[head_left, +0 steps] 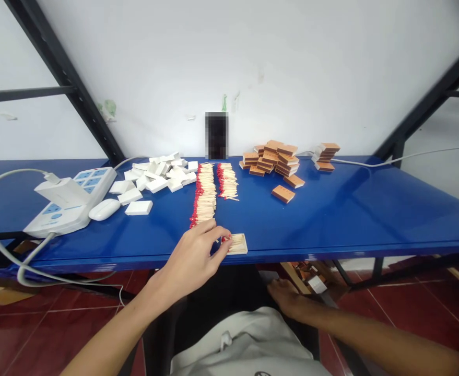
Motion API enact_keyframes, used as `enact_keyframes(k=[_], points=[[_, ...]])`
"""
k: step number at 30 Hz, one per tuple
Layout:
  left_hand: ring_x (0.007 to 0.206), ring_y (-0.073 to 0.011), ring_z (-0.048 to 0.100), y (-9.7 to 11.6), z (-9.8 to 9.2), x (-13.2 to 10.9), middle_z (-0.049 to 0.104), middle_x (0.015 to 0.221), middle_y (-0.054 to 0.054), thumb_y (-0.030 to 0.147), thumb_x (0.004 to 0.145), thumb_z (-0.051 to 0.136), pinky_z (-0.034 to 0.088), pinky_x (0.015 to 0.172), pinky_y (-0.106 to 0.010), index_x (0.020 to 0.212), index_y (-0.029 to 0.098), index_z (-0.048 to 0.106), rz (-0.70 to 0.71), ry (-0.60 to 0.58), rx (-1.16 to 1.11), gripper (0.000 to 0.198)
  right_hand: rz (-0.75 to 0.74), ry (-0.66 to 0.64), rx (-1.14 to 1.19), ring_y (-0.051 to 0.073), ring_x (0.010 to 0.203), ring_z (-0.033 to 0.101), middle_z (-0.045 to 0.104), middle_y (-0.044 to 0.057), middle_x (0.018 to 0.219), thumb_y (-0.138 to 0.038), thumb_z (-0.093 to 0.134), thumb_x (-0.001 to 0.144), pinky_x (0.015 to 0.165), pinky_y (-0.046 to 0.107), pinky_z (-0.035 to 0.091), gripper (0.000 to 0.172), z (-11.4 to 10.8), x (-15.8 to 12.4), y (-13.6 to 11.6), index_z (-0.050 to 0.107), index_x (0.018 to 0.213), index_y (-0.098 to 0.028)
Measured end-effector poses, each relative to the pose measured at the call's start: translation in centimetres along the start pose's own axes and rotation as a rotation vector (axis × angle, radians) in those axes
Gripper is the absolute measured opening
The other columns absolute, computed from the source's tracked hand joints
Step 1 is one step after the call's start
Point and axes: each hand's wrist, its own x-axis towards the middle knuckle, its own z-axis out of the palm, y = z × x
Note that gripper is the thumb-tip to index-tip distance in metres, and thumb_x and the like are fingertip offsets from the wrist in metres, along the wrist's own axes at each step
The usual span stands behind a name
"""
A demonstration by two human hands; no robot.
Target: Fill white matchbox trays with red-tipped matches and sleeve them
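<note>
Lower centre, the left hand (198, 251) touches red-tipped wooden matches (236, 243) in a white rectangular tray (246, 246); the right hand (284, 295) sits lower. I can't tell either's grip.

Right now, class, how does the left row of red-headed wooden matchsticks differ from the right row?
The left row is longer, the right row shorter. The left row extends near the bare left hand, while the right row stops farther back on the glossy blue table. Both are pale with red ends mostly leftward.
</note>
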Motion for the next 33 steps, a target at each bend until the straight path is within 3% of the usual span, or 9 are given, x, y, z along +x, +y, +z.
enact_keyframes(k=[3, 6, 10, 13, 17, 20, 23, 27, 33], points=[[0.08, -0.0178, 0.063, 0.0, 0.6, -0.2, 0.065, 0.09, -0.004, 0.031, 0.1, 0.05, 0.049, 0.074, -0.031, 0.105, 0.021, 0.069, -0.019, -0.012, 0.014, 0.022, -0.003, -0.027, -0.156, 0.039, 0.091, 0.069, 0.073, 0.02, 0.09, -0.001, 0.062, 0.067, 0.08, 0.047, 0.05, 0.027, -2.1, -2.3, -1.3, 0.073, 0.089, -0.012], [0.094, -0.0198, 0.064, 0.2, 0.6, -0.7, 0.067, 0.106, -0.005, 0.034, 0.099, 0.054, 0.05, 0.085, -0.033, 0.118, 0.021, 0.064, -0.022, 0.045, -0.021, 0.025, -0.312, 0.039, -0.312, 0.028, 0.076, 0.067, 0.07, 0.011, 0.086, -0.008, 0.057, 0.074, 0.068, 0.037, 0.049, 0.026, -6.5, -5.2, -4.2, 0.069, 0.097, -0.016], [0.101, -0.0209, 0.062, 0.1, 0.6, -0.9, 0.066, 0.112, -0.006, 0.034, 0.098, 0.054, 0.049, 0.09, -0.034, 0.121, 0.022, 0.06, -0.02, 0.066, -0.034, 0.026, -0.644, 0.44, -0.156, 0.017, 0.073, 0.06, 0.065, 0.006, 0.082, -0.01, 0.05, 0.087, 0.068, 0.028, 0.046, 0.018, -12.9, -5.3, -7.5, 0.066, 0.087, -0.018], [0.103, -0.0225, 0.059, -0.2, 0.5, -1.0, 0.064, 0.114, -0.007, 0.034, 0.097, 0.055, 0.048, 0.092, -0.037, 0.125, 0.021, 0.056, -0.006, 0.083, -0.049, 0.03, -0.832, 0.551, -0.111, 0.017, 0.083, 0.061, 0.069, 0.006, 0.09, -0.015, 0.052, 0.095, 0.077, 0.03, 0.048, 0.016, -15.3, -2.4, -8.2, 0.068, 0.096, -0.018], [0.098, -0.0208, 0.054, -0.4, 0.0, -1.5, 0.06, 0.112, -0.007, 0.02, 0.1, 0.041, 0.045, 0.091, -0.037, 0.127, 0.021, 0.05, 0.045, 0.117, -0.114, 0.029, -0.877, 0.511, -0.15, 0.019, 0.088, 0.061, 0.07, 0.007, 0.1, -0.02, 0.054, 0.097, 0.081, 0.036, 0.047, 0.016, -16.4, 0.4, -8.0, 0.07, 0.096, -0.02], [0.09, -0.0185, 0.052, -0.2, -0.3, -1.6, 0.059, 0.098, -0.004, 0.011, 0.099, 0.034, 0.045, 0.085, -0.034, 0.122, 0.021, 0.052, 0.064, 0.132, -0.145, 0.031, -0.858, 0.494, -0.064, 0.02, 0.099, 0.061, 0.069, 0.007, 0.109, -0.023, 0.056, 0.096, 0.088, 0.037, 0.048, 0.017, -17.3, 0.1, -8.1, 0.068, 0.107, -0.022], [0.095, -0.0182, 0.053, 0.3, 0.2, -1.2, 0.062, 0.102, -0.004, 0.01, 0.099, 0.04, 0.045, 0.087, -0.033, 0.122, 0.022, 0.053, 0.099, 0.159, -0.158, 0.028, -0.87, 0.457, 0.034, 0.022, 0.109, 0.058, 0.067, 0.006, 0.117, -0.025, 0.064, 0.09, 0.095, 0.038, 0.047, 0.031, -18.0, -0.7, -8.2, 0.062, 0.121, -0.023], [0.097, -0.0187, 0.054, 0.8, 1.7, -0.1, 0.069, 0.102, -0.003, 0.012, 0.098, 0.049, 0.047, 0.086, -0.033, 0.119, 0.022, 0.057, 0.135, 0.188, -0.159, 0.025, -0.861, 0.342, 0.067, 0.02, 0.1, 0.06, 0.069, 0.004, 0.112, -0.023, 0.067, 0.085, 0.09, 0.037, 0.048, 0.032, -17.4, -0.4, -8.1, 0.061, 0.116, -0.022], [0.094, -0.019, 0.056, 0.9, 2.7, 0.2, 0.071, 0.106, -0.004, 0.011, 0.094, 0.056, 0.048, 0.087, -0.035, 0.118, 0.021, 0.06, 0.197, 0.219, -0.058, 0.026, -0.751, 0.403, 0.151, 0.018, 0.097, 0.062, 0.07, 0.003, 0.109, -0.026, 0.069, 0.086, 0.086, 0.034, 0.049, 0.035, -15.8, 0.5, -7.5, 0.059, 0.119, -0.023]])
